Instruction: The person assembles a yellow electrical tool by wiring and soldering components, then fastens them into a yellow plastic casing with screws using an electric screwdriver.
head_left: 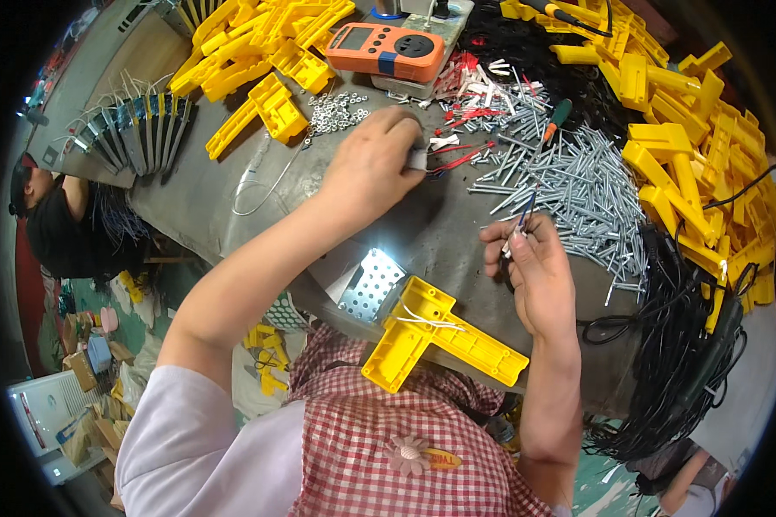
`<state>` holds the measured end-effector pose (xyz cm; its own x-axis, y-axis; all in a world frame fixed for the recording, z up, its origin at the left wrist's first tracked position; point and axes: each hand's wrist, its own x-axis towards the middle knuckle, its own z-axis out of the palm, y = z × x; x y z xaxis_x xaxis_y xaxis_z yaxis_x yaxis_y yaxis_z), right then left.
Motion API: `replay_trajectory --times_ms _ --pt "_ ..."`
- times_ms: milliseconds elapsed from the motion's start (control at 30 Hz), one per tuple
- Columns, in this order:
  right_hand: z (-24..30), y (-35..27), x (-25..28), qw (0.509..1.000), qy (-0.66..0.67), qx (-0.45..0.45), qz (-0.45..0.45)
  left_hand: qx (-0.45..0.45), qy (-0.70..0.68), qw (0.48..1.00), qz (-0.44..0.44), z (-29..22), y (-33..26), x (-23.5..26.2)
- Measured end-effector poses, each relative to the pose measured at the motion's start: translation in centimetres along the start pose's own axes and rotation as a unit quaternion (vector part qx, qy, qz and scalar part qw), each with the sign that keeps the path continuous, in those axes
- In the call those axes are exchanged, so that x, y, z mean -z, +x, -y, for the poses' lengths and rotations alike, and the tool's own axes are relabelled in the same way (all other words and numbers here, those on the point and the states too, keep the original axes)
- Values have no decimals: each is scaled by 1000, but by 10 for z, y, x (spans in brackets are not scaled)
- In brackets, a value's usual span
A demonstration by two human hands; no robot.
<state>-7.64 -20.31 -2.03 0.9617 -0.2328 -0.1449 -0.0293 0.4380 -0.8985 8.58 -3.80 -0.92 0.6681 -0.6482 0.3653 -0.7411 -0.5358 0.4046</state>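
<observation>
The left hand (375,164) meets a small pale piece (417,160); whether it grips cannot be told. The yellow housing (409,334) lies by the worktop's (448,228) near edge. Well apart, the right hand (533,269) pinches thin wires (527,209), best kept steady, untangled.

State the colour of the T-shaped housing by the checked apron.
The housing is yellow, best seen in the head view, the only one.

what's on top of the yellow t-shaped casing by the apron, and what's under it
Thin white wires lie across the yellow casing, whose ribbed hollow side faces up. Whatever is directly beneath it is covered and cannot be seen.
</observation>
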Motion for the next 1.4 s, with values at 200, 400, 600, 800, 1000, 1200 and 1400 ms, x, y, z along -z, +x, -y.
replay_trajectory --times_ms 200,400,600,800,1000,1200,1400 --pt "-1 2 -3 999 -7 -26 33 -99 171 980 20 -11 9 0" --pt "0 0 -4 999 -2 -25 32 -198 206 956 69 5 13 7" --pt "16 8 -16 981 -185 26 -51 19 -177 982 67 -41 -18 27" --pt "14 6 -17 990 -123 52 -43 162 -448 874 91 -55 -34 17" --pt "26 0 -27 965 -233 120 -22 154 -620 765 85 -55 -43 22" --pt "34 -20 -47 911 -407 66 -23 147 -283 947 49 -43 -55 21" --pt "31 -38 -50 729 -644 147 181 31 -255 965 -47 -32 -65 10"
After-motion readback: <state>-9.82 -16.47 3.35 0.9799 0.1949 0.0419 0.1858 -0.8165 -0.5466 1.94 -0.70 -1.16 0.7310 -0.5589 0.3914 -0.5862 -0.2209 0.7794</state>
